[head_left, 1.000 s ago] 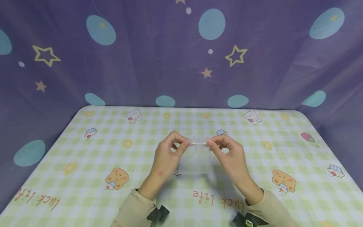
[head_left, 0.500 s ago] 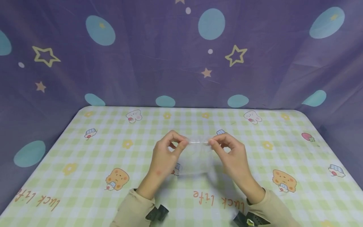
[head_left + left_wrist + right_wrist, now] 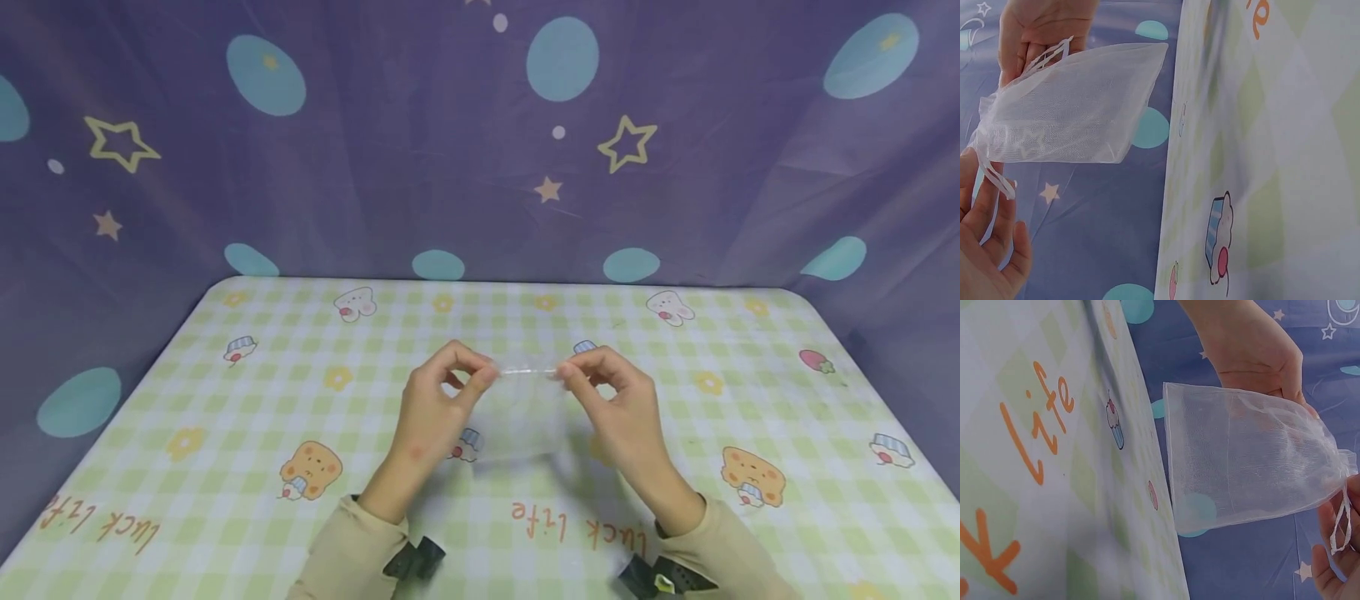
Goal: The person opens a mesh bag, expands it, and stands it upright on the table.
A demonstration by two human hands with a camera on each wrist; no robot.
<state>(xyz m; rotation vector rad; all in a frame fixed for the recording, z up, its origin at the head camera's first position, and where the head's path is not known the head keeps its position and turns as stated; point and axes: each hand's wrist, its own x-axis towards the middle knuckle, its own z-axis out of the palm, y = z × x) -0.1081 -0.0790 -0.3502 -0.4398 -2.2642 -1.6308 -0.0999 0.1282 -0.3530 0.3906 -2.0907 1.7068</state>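
Observation:
A sheer white organza drawstring pouch (image 3: 521,417) hangs between my hands above the table, see-through in the head view. My left hand (image 3: 438,408) pinches one top corner between thumb and forefinger. The opposite top corner is pinched by my right hand (image 3: 618,408) in the same way. Seen from the left wrist, the mesh pouch (image 3: 1079,106) has a gathered neck, with white ribbon loops (image 3: 997,178) hanging at the sides. In the right wrist view, the pouch body (image 3: 1241,462) looks flat, with a straight bottom edge.
A table with a green-and-white checked cloth (image 3: 225,417) printed with cartoon figures lies below the hands. Behind it hangs a purple curtain (image 3: 420,125) with stars and blue ovals. Dark wrist straps (image 3: 416,558) sit at the sleeve cuffs.
My hands have drawn slightly apart, widening the stretch of pouch top between the fingertips. Both pinches stay on the pouch.

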